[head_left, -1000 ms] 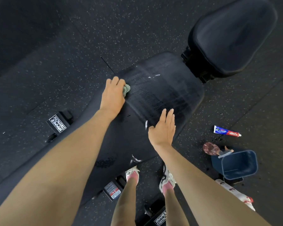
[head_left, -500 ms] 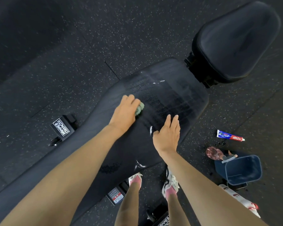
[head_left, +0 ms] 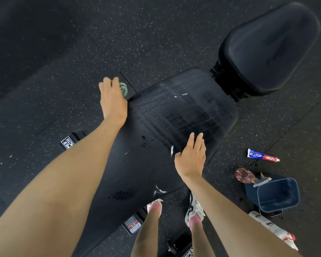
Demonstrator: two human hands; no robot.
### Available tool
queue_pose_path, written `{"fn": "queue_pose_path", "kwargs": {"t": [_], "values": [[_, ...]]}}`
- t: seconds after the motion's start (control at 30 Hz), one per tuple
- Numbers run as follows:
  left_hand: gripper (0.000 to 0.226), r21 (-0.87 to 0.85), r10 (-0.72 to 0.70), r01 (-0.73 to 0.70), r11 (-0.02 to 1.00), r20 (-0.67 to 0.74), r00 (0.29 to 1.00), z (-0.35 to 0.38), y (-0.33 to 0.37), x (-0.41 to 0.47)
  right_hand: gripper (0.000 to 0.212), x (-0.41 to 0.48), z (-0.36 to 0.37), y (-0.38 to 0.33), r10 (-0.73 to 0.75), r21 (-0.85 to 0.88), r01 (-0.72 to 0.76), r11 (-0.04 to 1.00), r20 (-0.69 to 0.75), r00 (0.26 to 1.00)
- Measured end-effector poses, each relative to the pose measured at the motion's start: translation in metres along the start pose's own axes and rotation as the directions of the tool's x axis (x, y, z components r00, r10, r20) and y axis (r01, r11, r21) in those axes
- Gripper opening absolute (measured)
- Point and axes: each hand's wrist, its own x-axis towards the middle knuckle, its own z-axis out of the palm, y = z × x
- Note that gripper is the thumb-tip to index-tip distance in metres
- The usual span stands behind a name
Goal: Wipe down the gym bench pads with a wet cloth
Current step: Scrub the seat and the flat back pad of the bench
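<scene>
At the far left, speckled black rubber floor [head_left: 44, 80] fills the view, and a black frame foot with a white brand label [head_left: 68, 144] shows partly from behind the left forearm. The left hand [head_left: 113, 102] reaches to the far edge of the long back pad [head_left: 137, 164], its fingers curled over a bunched green cloth [head_left: 123, 89]; only a bit of the cloth peeks out beside the knuckles, right at the pad's rim. To the right of that hand, the upper part of the back pad carries pale wet streaks [head_left: 174, 112] and a few dark droplets lower down. The right hand [head_left: 192, 158] lies flat on the near edge of the same pad, fingers straight and together, grasping nothing. Below, two white shoes [head_left: 194, 212] stand on the floor beside the pad. Farther right and up, the wide seat pad [head_left: 271, 47] sits tilted, joined to the back pad by a black bracket. On the floor at the right lie a toothpaste tube [head_left: 263, 157], a pinkish rounded object [head_left: 242, 175], a blue bin [head_left: 287, 201] and a white bottle with red print [head_left: 272, 230], the last partly hidden by the right arm.
</scene>
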Motion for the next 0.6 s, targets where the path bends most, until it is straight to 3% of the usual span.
{"fn": "queue_pose_path", "kwargs": {"t": [0.13, 0.23, 0.3, 0.5, 0.6], "values": [[0.043, 0.041, 0.151, -0.154, 0.987, 0.078, 0.985, 0.006, -0.011, -0.019, 0.078, -0.001, 0.001, 0.0, 0.003, -0.021, -0.003, 1.0, 0.002, 1.0], [0.048, -0.038, 0.02, -0.019, 0.999, 0.034, 0.999, 0.02, -0.006, -0.043, 0.077, -0.001, 0.001, -0.002, 0.009, -0.017, -0.008, 1.0, 0.007, 1.0], [0.047, -0.024, 0.013, -0.013, 1.0, 0.006, 1.0, 0.022, -0.004, -0.046, 0.077, 0.0, 0.001, -0.003, 0.007, -0.028, -0.007, 1.0, 0.002, 1.0], [0.051, 0.067, 0.221, -0.224, 0.972, 0.052, 0.974, 0.02, 0.005, -0.083, 0.08, -0.002, 0.006, 0.001, -0.001, -0.054, 0.0, 0.999, -0.017, 1.0], [0.056, 0.088, 0.24, -0.246, 0.965, 0.074, 0.968, 0.022, 0.016, -0.107, 0.079, -0.002, 0.006, 0.002, -0.014, -0.052, 0.014, 0.999, -0.012, 1.0]]}}
